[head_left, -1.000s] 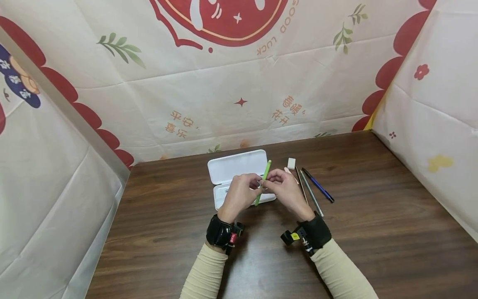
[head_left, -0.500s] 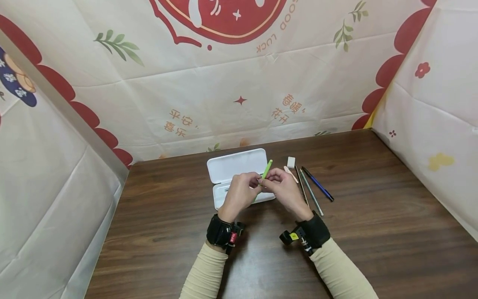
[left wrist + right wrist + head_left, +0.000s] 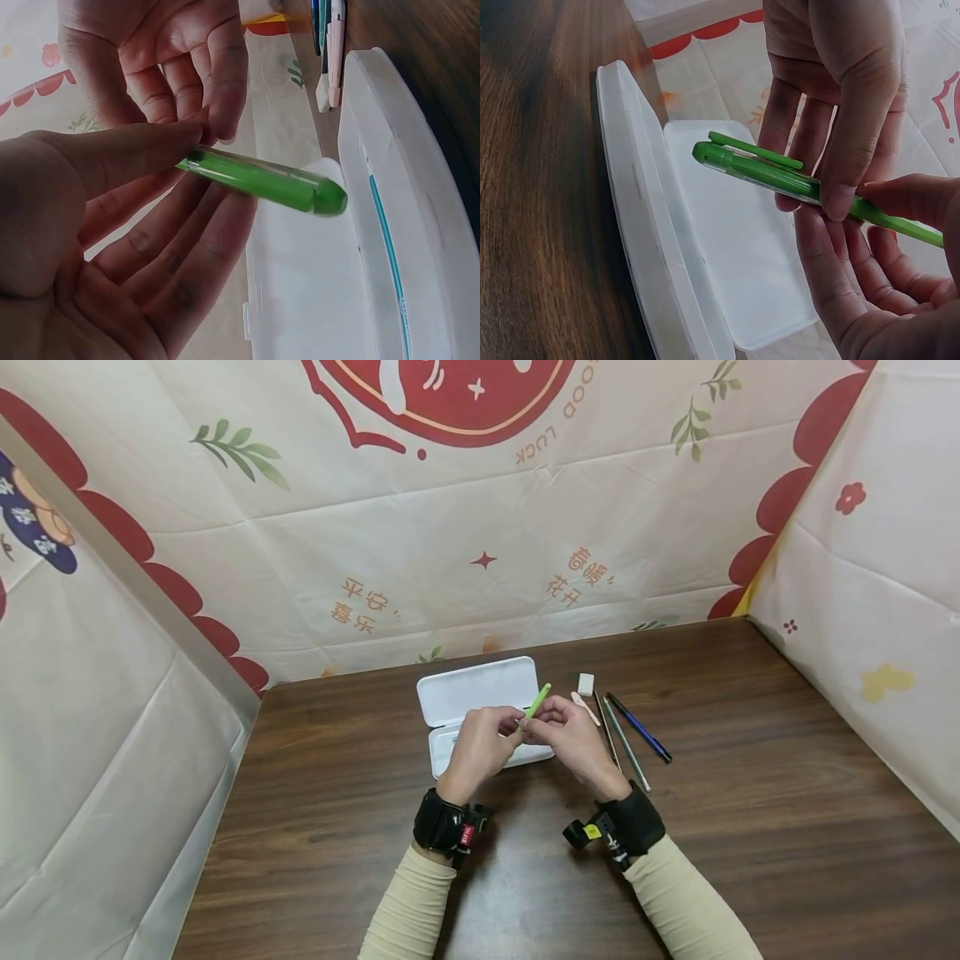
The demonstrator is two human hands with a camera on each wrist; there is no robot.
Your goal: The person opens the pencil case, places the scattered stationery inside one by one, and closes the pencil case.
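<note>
A capped green pen [image 3: 537,700] is held up above the open white pencil case [image 3: 476,689]. My left hand [image 3: 483,747] pinches it between thumb and fingers near the cap, as the right wrist view shows. The thumb and fingers of my right hand [image 3: 573,739] pinch the same pen [image 3: 900,225] farther along its barrel, close beside the left thumb. In the left wrist view a clear-sided, rounded green pen end [image 3: 330,196] sticks out past the left fingers. A thin teal-and-white stick [image 3: 388,255] lies in the case.
Right of the case on the wooden table [image 3: 322,843] lie a white eraser [image 3: 587,684], a pale pink pen-like item [image 3: 585,708], a dark slender pen [image 3: 608,731], a grey-green pencil-like stick [image 3: 627,745] and a blue pen [image 3: 641,728]. Printed cloth [image 3: 442,560] hangs behind.
The green pen has tilted, its upper end leaning farther right and its lower end now hidden behind the hands. Both hands stay almost in place, and the case and loose items lie as before.
</note>
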